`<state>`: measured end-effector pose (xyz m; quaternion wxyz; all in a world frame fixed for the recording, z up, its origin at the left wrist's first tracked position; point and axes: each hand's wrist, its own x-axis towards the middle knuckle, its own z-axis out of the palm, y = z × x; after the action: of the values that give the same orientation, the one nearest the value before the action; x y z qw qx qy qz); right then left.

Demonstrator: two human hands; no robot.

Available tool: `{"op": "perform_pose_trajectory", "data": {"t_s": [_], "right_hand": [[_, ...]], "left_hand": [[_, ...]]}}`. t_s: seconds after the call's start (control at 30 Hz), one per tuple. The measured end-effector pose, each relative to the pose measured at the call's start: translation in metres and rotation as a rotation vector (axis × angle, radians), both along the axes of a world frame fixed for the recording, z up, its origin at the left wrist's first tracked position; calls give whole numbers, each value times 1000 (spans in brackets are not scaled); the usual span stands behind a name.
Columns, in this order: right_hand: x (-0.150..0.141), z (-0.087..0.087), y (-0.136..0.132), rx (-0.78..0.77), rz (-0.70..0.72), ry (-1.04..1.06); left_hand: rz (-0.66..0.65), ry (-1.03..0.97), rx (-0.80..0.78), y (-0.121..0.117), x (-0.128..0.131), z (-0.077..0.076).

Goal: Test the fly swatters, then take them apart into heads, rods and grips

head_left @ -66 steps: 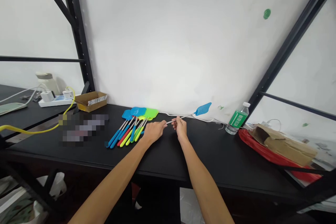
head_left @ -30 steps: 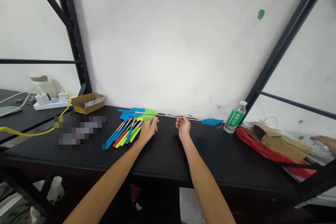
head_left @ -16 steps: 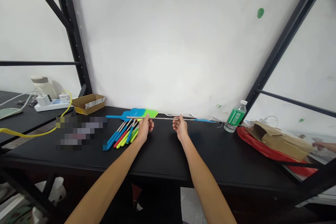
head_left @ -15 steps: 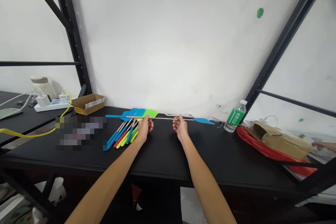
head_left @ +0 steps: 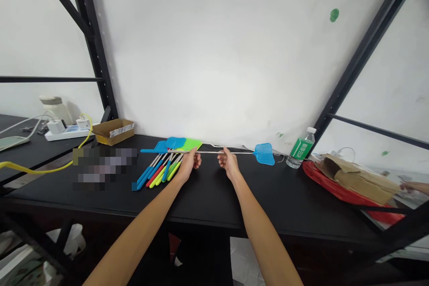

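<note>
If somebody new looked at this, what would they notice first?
Probably the blue fly swatter held level in the left hand and right hand, its mesh head to the right. Next, the bright swatter pile on the black table, by the left hand. At right, the green-labelled bottle stands near the wall.

This looks like a workshop or shared workroom, though the exact kind cannot be told. A long black bench (head_left: 284, 205) stands against a scuffed white wall (head_left: 214, 53), framed by black metal uprights (head_left: 94, 40), and carries a batch of fly swatters (head_left: 166, 170); a loaded power strip (head_left: 69, 133) sits on the adjoining surface (head_left: 15, 121) at left. Beyond the right-hand upright, another person's hand (head_left: 415, 187) shows near torn cardboard (head_left: 360, 181).
</note>
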<state>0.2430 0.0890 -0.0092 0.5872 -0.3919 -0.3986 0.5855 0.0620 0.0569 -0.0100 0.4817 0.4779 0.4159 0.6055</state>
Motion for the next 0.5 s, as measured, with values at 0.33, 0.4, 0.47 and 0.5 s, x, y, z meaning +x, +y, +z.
{"op": "perform_pose_trajectory", "data": {"t_s": [0.33,0.4,0.47,0.5], "right_hand": [[1,-3,4,83,-144,-100],[4,-4,6,97,-196,-78],[7,-5,9,95,-249,-56],[9,-5,10,89,-273,-49]], "left_hand": [[63,-91,33,-2,2,6],[65,-113,15,0,1,6],[81,-140,4,2,-2,7],[91,-153,0,3,-4,7]]}}
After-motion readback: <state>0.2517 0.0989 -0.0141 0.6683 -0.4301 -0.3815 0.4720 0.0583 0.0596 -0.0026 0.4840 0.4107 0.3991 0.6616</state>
